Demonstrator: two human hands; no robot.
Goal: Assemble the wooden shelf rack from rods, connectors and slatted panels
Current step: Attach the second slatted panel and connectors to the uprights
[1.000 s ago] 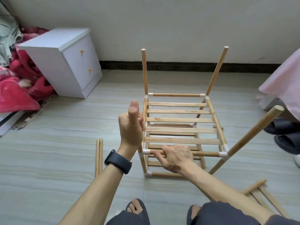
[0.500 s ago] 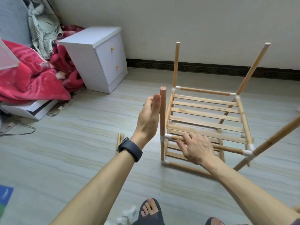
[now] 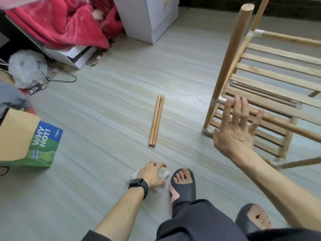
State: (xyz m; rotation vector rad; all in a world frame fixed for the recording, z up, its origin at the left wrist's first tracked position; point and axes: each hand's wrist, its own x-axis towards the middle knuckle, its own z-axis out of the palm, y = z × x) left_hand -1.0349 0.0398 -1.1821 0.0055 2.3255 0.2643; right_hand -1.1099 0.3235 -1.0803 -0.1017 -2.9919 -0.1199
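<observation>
A person's left hand (image 3: 152,174) curls over small white plastic connectors (image 3: 166,173) on the grey tiled floor (image 3: 104,84), grip unclear; the right hand (image 3: 238,129) hovers spread-fingered by the half-built pale wooden slatted rack (image 3: 278,70). Two loose round wooden rods (image 3: 156,120) nearby look light, stiff, smooth: best grasped mid-length.

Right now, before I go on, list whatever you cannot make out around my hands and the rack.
Head view: the left hand covers small white pieces on the floor; what they are, and whether it grips them, is unclear.
Head view: the rack is cut off by the right edge; its far corners are unseen.
Head view: the right hand hangs spread before the rack's front rod; contact cannot be told.
</observation>
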